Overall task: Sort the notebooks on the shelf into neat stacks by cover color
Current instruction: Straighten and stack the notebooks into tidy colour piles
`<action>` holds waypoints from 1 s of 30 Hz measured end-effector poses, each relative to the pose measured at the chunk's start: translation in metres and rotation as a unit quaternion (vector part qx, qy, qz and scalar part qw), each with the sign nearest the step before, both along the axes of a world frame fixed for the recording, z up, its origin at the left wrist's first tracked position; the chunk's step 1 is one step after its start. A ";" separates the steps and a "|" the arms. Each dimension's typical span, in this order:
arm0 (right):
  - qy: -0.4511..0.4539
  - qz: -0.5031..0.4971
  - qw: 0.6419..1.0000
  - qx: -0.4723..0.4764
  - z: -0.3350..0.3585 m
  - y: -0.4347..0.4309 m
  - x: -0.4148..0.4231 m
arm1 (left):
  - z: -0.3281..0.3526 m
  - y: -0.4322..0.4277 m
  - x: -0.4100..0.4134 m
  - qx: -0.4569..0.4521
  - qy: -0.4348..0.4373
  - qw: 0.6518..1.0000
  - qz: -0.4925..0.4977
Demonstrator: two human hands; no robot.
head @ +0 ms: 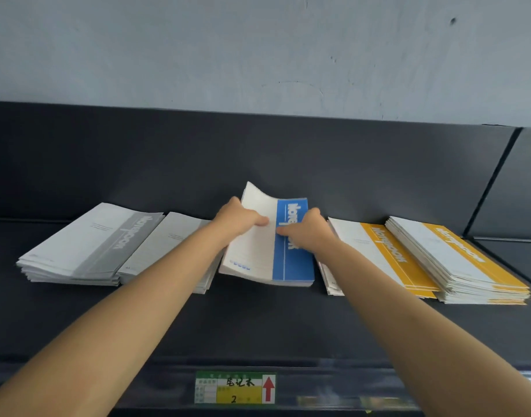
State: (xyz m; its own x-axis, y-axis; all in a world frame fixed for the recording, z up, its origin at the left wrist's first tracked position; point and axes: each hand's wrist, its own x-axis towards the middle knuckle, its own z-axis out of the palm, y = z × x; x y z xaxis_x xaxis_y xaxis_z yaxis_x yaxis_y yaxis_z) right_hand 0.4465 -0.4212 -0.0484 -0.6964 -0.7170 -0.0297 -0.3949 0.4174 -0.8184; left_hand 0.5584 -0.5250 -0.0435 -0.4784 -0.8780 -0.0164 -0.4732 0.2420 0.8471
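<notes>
Where the blue stack (pixel 291 267) sits at mid-shelf against the dark back panel (pixel 138 164), both hands close on it. The left hand (pixel 240 219) pinches the top blue notebook (pixel 258 203) at its far left edge, thumb on the cover, and that corner curls upward. The right hand (pixel 306 230) clasps the stack's right edge, thumb across the blue band. Grey stacks (pixel 86 245) lie just beside on the left, yellow stacks (pixel 468 260) on the right. Bare shelf (pixel 258 326) runs along the front to the price label (pixel 235 388).
</notes>
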 end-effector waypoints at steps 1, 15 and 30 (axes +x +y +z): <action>0.007 0.011 0.999 0.034 -0.005 -0.001 0.002 | -0.002 0.001 0.001 -0.010 -0.040 0.999 0.001; 0.207 -0.018 0.973 0.100 -0.003 0.028 -0.028 | -0.010 0.040 -0.021 -0.336 -0.223 0.914 -0.043; 0.184 -0.003 0.949 0.256 -0.004 0.094 -0.100 | -0.001 0.108 -0.108 0.162 -0.065 0.981 -0.090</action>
State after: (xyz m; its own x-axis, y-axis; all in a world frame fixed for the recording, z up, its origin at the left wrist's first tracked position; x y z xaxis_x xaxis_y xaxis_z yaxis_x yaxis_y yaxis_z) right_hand 0.3465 -0.3275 -0.0526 -0.7306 -0.6707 -0.1279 -0.6111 0.7260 -0.3155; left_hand 0.4504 -0.4171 -0.0441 -0.6012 -0.7178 -0.3512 -0.5560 0.0600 0.8290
